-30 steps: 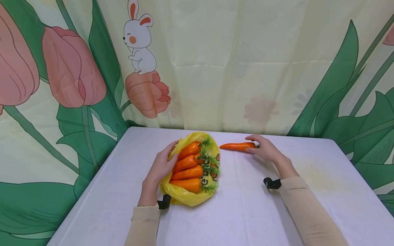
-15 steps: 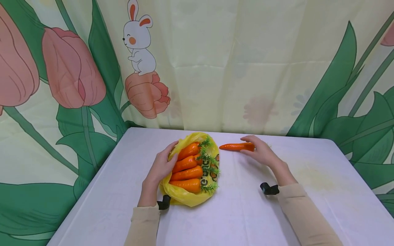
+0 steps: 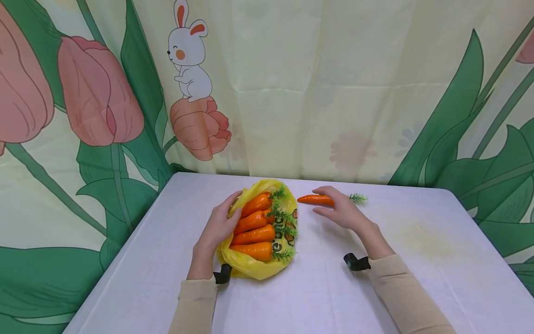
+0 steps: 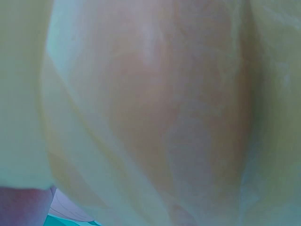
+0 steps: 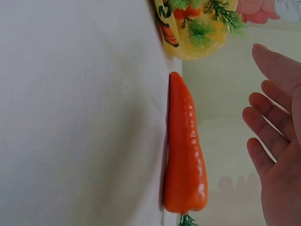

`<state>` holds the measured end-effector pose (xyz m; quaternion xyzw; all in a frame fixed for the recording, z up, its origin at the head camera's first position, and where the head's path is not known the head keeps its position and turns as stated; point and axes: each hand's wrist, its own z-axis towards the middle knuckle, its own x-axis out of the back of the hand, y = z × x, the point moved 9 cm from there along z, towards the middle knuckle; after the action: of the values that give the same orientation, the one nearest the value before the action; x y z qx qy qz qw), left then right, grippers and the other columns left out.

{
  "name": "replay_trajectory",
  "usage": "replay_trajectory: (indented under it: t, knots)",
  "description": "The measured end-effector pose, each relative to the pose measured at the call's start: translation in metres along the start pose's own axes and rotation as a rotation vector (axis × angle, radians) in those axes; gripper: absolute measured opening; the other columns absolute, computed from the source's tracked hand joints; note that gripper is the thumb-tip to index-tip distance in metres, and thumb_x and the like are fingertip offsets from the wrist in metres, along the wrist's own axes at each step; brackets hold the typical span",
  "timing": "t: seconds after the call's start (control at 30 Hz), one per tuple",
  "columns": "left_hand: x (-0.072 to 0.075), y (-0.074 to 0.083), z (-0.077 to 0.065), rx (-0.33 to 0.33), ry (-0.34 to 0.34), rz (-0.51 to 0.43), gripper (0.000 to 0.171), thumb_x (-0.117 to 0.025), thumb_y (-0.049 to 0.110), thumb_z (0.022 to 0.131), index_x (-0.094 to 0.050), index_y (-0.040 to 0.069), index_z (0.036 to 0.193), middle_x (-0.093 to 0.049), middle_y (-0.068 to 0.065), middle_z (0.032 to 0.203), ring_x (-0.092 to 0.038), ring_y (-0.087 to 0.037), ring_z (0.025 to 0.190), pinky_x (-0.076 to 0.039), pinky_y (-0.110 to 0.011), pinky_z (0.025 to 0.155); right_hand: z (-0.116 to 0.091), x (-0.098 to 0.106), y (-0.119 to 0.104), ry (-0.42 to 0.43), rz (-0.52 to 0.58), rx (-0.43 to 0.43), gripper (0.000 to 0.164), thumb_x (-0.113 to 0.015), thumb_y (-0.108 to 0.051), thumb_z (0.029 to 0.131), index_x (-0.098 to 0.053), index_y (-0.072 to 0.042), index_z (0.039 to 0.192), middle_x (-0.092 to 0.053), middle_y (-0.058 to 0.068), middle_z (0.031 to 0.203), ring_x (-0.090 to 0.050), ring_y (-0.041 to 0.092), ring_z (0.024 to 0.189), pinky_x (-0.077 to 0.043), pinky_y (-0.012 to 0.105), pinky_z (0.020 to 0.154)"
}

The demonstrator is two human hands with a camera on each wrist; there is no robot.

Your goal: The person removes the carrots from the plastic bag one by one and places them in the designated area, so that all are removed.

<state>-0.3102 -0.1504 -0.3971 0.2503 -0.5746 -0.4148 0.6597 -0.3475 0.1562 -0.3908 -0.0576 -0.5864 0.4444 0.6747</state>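
Note:
My left hand [image 3: 221, 222] grips the left rim of a yellow plastic bag [image 3: 258, 269], which lies with its mouth spread. Several orange carrots [image 3: 252, 235] with feathery green tops sit inside it. In the left wrist view, pale translucent plastic [image 4: 188, 113] fills most of the frame and hides the fingers. A single carrot [image 3: 308, 199] lies on the white cloth right of the bag, tip pointing left. Over its middle hovers my right hand [image 3: 344, 208], thumb and fingers spread. The right wrist view shows a gap between those fingers [image 5: 265, 122] and the carrot.
A white cloth covers the table [image 3: 317, 287]. Behind it hangs a curtain [image 3: 292, 93] printed with tulips and a rabbit, close to the table's back edge. Small black wrist cameras [image 3: 356, 262] stick out from both sleeves.
My right hand has shifted left along the loose carrot, from its leafy end to its middle, uncovering the green top. The carrot, bag and left hand have stayed put.

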Motion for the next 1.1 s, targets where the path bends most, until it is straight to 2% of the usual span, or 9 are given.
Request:
replay_trajectory:
  t: [0.47, 0.73, 0.93, 1.1]
  knots:
    - [0.000, 0.001, 0.000, -0.004, -0.004, 0.003, 0.050, -0.053, 0.017, 0.104, -0.044, 0.015, 0.153, -0.053, -0.008, 0.147, -0.051, -0.027, 0.130, -0.039, -0.050, 0.110, 0.011, -0.009, -0.033, 0.015, 0.004, 0.121, 0.051, -0.080, -0.016, 0.088, -0.060, -0.003, 0.134, -0.058, 0.014, 0.135, -0.052, 0.034, 0.127, -0.042, 0.054, 0.104]
    - [0.000, 0.000, 0.000, 0.008, -0.003, 0.004, 0.050, -0.053, 0.018, 0.104, -0.044, 0.016, 0.153, -0.053, -0.008, 0.147, -0.051, -0.028, 0.131, -0.038, -0.050, 0.110, 0.022, -0.021, -0.049, -0.031, 0.043, 0.116, 0.052, -0.080, -0.016, 0.089, -0.060, -0.003, 0.135, -0.056, 0.013, 0.138, -0.053, 0.031, 0.127, -0.044, 0.052, 0.104]
    - [0.000, 0.000, 0.001, 0.008, -0.005, -0.005, 0.050, -0.052, 0.017, 0.104, -0.044, 0.016, 0.153, -0.053, -0.007, 0.146, -0.052, -0.027, 0.129, -0.039, -0.050, 0.109, 0.026, -0.032, -0.063, -0.069, 0.074, 0.150, 0.053, -0.078, -0.015, 0.090, -0.057, 0.000, 0.137, -0.055, 0.015, 0.140, -0.052, 0.033, 0.127, -0.047, 0.053, 0.101]
    - [0.000, -0.001, 0.000, 0.013, -0.005, -0.001, 0.050, -0.052, 0.018, 0.104, -0.044, 0.016, 0.153, -0.053, -0.008, 0.146, -0.051, -0.027, 0.130, -0.038, -0.050, 0.110, 0.029, -0.039, -0.075, -0.081, 0.079, 0.180, 0.053, -0.078, -0.018, 0.091, -0.058, -0.001, 0.137, -0.055, 0.012, 0.140, -0.051, 0.032, 0.129, -0.046, 0.053, 0.102]
